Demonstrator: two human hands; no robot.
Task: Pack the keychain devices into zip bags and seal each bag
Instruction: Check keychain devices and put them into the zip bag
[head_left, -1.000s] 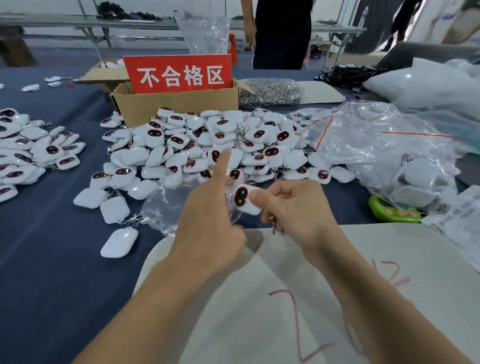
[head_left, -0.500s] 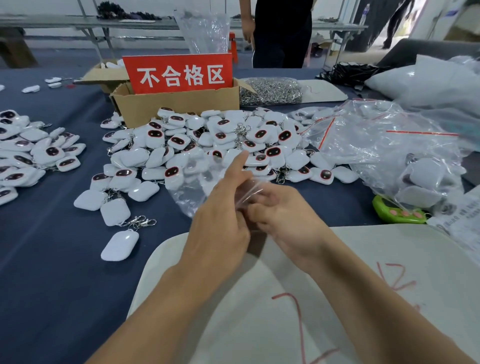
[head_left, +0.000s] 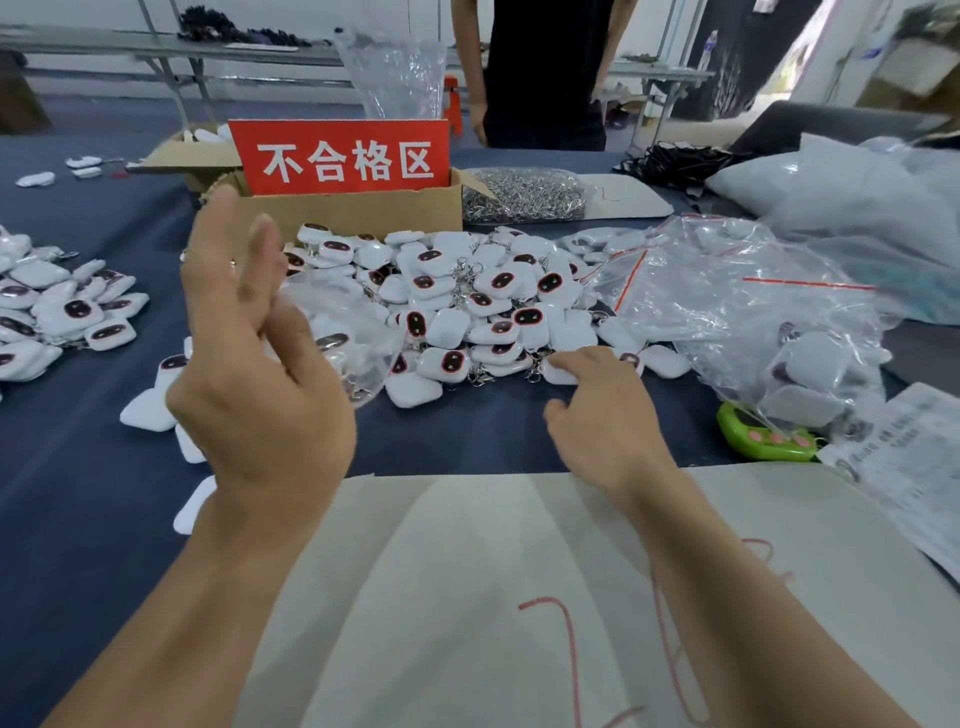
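Far left on the bench (head_left: 78, 545): the side heap (head_left: 67, 312) of keychain devices, glossy white rounded squares with dark oval faces.

Your left hand (head_left: 249, 374) is raised, fingers straight, gripping nothing. A filled zip bag (head_left: 343, 343) of thin, crinkled clear film sits just behind it; I cannot tell if they touch.

Centre: the main pile (head_left: 493, 306) of loose devices, with metal clasps tangled between the shells.

Your right hand (head_left: 608, 415) is open, its index tip touching the edge device (head_left: 561, 373).

Judged step: picking the next unit. Lift it by the hard shell, not the clasp, so neighbours don't drag along.

Right: the empty bags (head_left: 727, 296) are red-striped and slippery. Separate one mouth only.
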